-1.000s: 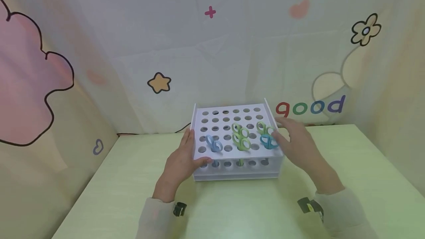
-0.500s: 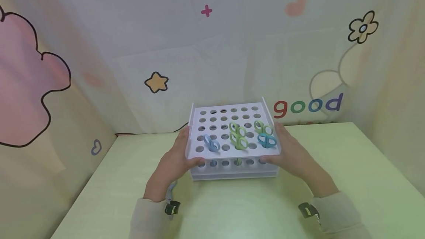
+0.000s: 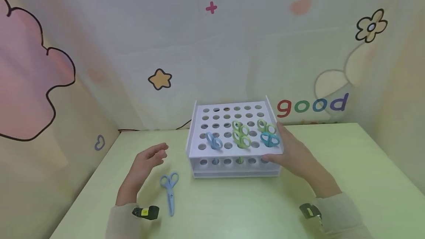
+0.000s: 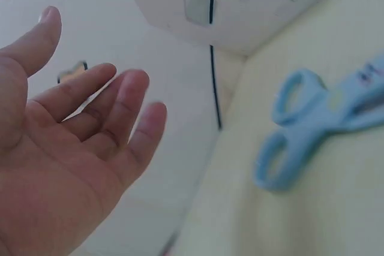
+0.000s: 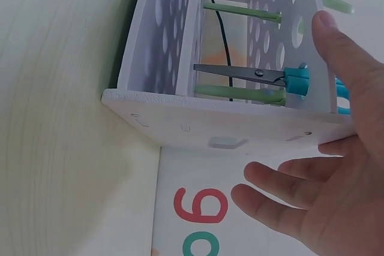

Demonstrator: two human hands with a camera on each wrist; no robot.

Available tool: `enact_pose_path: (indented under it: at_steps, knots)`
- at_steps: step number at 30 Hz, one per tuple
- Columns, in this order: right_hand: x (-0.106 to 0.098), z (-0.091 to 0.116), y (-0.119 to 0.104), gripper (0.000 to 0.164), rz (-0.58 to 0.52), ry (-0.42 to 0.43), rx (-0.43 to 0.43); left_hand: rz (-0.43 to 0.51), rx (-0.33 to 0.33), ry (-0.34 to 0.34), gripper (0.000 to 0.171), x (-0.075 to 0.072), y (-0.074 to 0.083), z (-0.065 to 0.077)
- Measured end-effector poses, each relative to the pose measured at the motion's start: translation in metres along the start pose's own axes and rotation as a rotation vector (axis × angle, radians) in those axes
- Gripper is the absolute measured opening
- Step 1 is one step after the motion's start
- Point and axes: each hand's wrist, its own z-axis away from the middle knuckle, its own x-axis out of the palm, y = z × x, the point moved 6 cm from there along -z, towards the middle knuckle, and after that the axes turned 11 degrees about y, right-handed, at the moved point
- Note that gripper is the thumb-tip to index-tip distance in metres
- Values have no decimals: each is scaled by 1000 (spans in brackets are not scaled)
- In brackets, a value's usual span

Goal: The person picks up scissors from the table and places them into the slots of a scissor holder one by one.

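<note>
My left hand [image 3: 144,165] hovers left of the rack with its fingers loosely bent, holding nothing. Just right of it, light blue scissors [image 3: 170,191] lie on the table, handles away from me; the left wrist view also shows these blue scissors [image 4: 312,121] beside the hand [image 4: 78,142]. A white rack [image 3: 212,152] with rows of round holes stands farther back. My right hand [image 3: 295,154] grips its right front corner, thumb at the top panel's front edge. Green scissors [image 3: 241,140], teal scissors [image 3: 269,140] and light blue scissors [image 3: 214,141] stand in the holes, blades down.
The pale green table [image 3: 219,209] carries the rack near its back edge. Behind hangs a cloth backdrop [image 3: 219,58] with printed shapes and the word "good". A dark cord [image 3: 184,124] runs along the back, left of the rack.
My left hand has let go of the rack's left side and moved left, uncovering the blue scissors on the table. My right hand moved from beside the teal scissors to grip the rack's corner.
</note>
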Motion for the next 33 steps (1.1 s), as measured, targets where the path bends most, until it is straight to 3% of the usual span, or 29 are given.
enact_pose_path:
  at_steps: [5, 8, 11, 17, 21, 26, 33]
  knots:
    - [2, -1, 0, 127, -20, -9, 4, 102, -157, 20, 50, -12, -39, 9]
    - [2, 0, 1, 127, -33, -9, 2, 42, -217, 3, 45, -12, -57, 13]
    - [2, 0, 1, 127, -46, -7, 3, -53, -231, -36, 41, -9, -66, 15]
    - [3, 0, 0, 127, -50, -6, 8, -209, -184, -133, 52, -5, -63, 20]
    - [2, 0, -1, 126, -63, -6, 13, -333, -117, -186, 63, 1, -57, 20]
    - [1, 0, -2, 125, -79, -7, 18, -468, -84, -154, 56, 10, -51, 18]
    - [1, 1, -2, 125, -67, -10, 34, -557, -96, -110, 35, 16, -49, 17]
